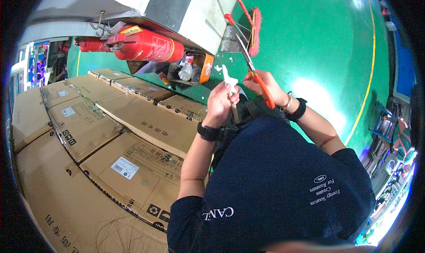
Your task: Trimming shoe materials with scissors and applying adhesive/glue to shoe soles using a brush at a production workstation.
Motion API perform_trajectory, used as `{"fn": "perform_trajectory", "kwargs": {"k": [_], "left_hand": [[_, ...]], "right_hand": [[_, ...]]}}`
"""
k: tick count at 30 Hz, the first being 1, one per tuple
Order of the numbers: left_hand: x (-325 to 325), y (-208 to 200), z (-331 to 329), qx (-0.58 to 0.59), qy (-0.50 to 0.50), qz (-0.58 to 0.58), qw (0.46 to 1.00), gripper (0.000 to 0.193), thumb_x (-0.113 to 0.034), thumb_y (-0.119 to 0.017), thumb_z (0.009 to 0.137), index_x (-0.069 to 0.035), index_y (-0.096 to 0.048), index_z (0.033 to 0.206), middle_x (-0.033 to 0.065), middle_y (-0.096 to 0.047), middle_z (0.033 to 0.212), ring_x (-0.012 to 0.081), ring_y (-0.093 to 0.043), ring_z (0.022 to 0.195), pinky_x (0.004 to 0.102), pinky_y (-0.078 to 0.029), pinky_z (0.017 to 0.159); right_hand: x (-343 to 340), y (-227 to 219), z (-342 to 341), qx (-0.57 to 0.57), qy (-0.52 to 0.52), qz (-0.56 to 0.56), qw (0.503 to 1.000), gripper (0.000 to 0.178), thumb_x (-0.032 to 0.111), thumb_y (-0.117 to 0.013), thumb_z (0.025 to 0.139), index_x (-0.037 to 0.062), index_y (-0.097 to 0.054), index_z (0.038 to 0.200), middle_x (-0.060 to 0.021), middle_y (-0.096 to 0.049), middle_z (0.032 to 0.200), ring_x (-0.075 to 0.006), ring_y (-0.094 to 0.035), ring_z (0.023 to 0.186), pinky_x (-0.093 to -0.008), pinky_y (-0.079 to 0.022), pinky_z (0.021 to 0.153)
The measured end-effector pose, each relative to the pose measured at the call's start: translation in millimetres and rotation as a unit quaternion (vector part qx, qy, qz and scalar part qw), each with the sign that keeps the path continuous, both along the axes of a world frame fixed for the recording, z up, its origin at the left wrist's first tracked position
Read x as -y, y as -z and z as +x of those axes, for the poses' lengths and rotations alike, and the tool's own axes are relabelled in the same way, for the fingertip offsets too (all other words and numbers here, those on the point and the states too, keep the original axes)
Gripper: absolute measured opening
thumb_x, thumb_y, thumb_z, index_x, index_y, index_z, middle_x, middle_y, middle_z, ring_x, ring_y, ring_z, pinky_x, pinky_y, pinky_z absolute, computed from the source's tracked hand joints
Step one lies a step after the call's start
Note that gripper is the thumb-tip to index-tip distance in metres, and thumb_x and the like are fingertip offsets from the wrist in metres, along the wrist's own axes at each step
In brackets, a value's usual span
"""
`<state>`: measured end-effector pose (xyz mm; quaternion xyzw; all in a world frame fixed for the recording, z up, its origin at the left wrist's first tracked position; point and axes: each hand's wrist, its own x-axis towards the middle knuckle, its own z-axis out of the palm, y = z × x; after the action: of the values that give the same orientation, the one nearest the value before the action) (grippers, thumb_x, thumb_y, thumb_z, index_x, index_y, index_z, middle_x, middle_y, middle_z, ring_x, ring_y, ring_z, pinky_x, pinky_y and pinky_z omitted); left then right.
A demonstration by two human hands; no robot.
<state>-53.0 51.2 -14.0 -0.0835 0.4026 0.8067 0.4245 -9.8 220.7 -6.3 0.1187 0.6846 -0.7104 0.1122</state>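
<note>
The left hand [220, 103] was closed around a small white scrap [229, 81], pinching it upright between thumb and fingers so that its ragged top stood clear above the knuckles; a thin brownish strip hung down from the same grip toward the wrist, which wore a black watch [207, 132]. The right hand [265, 87] was closed on the orange handles of a pair of scissors [253, 71], whose grey blades pointed up and away, just beside the scrap; whether the blades touched it could not be told. That wrist carried a black band [297, 110] and a thin bracelet. Both hands were raised in front of the chest, over a green floor [318, 40]. To the left lay a spread of brown cartons [133, 133], close-packed and taped, with white labels. Beyond them a red extinguisher [146, 45] lay on its side against a grey pillar [186, 9], next to an orange-rimmed box [192, 67] of bottles. A red-handled broom [253, 27] leaned by the pillar, and white bits were scattered on the floor near the box.
</note>
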Motion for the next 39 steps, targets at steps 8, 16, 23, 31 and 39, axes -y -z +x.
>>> {"fn": "perform_trajectory", "kwargs": {"k": [8,16,23,31,39], "left_hand": [[2,-5,-12,-0.006,0.008,0.015,1.000,0.023,-0.018,-0.042,0.087,0.001,-0.044,0.100,0.0052,-0.047,0.071,0.0118,-0.042,0.057,0.0234,-0.034,0.055],[3,-2,-5,-0.077,-0.044,-0.038,0.995,0.025,-0.012,-0.044,0.087,0.001,-0.036,0.106,0.0193,-0.056,0.088,0.0206,-0.056,0.070,0.0312,-0.046,0.064],[1,3,3,-0.095,-0.075,-0.116,0.986,0.019,-0.008,-0.047,0.085,0.007,-0.044,0.097,0.0201,-0.056,0.091,0.0262,-0.059,0.077,0.0358,-0.051,0.070],[0,10,12,-0.048,-0.108,-0.151,0.981,0.018,-0.010,-0.049,0.084,0.007,-0.047,0.092,0.0151,-0.057,0.087,0.0191,-0.059,0.075,0.0299,-0.051,0.068],[-3,5,12,-0.014,-0.103,-0.126,0.987,0.020,-0.013,-0.051,0.083,0.005,-0.048,0.091,0.0135,-0.058,0.085,0.0180,-0.058,0.076,0.0279,-0.048,0.071]], "right_hand": [[-27,-7,10,0.021,-0.071,0.027,0.997,0.020,0.019,-0.058,0.079,-0.0004,-0.053,0.081,-0.0032,-0.053,0.064,-0.0074,-0.048,0.057,-0.0226,-0.038,0.051],[-50,-16,48,0.089,-0.286,0.042,0.953,0.039,0.038,-0.057,0.079,0.0011,-0.049,0.087,-0.0001,-0.047,0.067,-0.0093,-0.045,0.062,-0.0239,-0.038,0.055],[-54,-4,65,0.110,-0.350,-0.018,0.930,0.047,0.049,-0.052,0.078,0.0020,-0.048,0.076,0.0017,-0.039,0.058,-0.0061,-0.043,0.056,-0.0217,-0.034,0.046],[-46,-36,50,0.231,-0.346,-0.163,0.895,0.043,0.040,-0.046,0.085,-0.0007,-0.056,0.091,0.0004,-0.057,0.076,-0.0053,-0.050,0.066,-0.0204,-0.041,0.054],[-46,-56,38,0.259,-0.332,-0.192,0.887,0.039,0.039,-0.045,0.086,0.0018,-0.057,0.087,0.0026,-0.055,0.076,-0.0049,-0.049,0.064,-0.0206,-0.040,0.055]]}}
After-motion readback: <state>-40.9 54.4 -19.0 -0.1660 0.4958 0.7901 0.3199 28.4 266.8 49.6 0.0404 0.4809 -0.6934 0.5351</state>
